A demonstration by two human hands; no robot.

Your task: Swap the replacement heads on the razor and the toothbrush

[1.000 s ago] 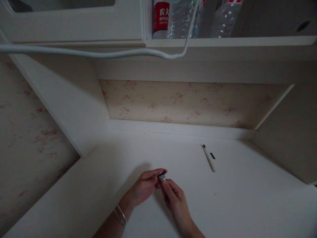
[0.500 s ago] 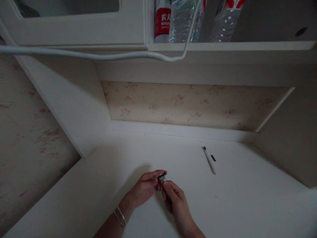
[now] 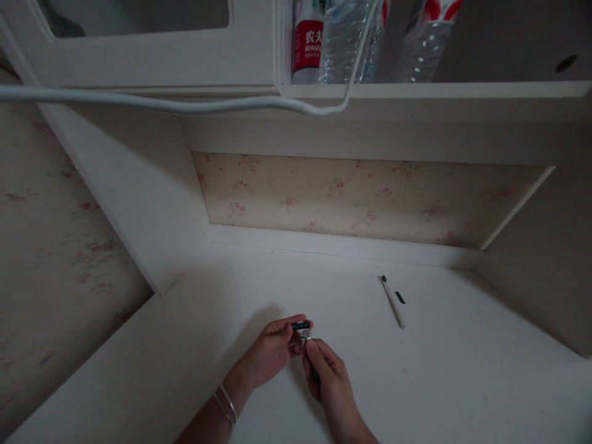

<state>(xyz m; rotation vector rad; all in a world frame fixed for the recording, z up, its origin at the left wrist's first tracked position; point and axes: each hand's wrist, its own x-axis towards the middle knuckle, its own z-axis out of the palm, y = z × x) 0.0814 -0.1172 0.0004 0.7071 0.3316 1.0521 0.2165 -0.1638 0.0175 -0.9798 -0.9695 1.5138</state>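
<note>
Above the white desk my two hands meet at lower centre. My left hand (image 3: 272, 345) is closed, pinching a small black bar-shaped piece (image 3: 300, 325) between thumb and fingers. Two silvery bangles circle the left wrist. My right hand (image 3: 326, 368) is closed around a dark-handled tool whose silvery metal head (image 3: 306, 335) pokes out just below the black piece. Most of that tool is hidden in the fingers, so I cannot make out its kind. Whether its head touches the black piece is unclear.
A slim whitish stick with a dark end (image 3: 393, 303) lies on the desk (image 3: 444, 345) to the right, beside a short black strip (image 3: 400, 297). Overhead, a shelf (image 3: 430, 90) holds plastic water bottles (image 3: 308, 46), and a white cable (image 3: 185, 106) hangs across the view.
The black piece in my left hand has turned, showing more of its long dark side. Both hands stay at nearly the same place. The view has shifted slightly.
</note>
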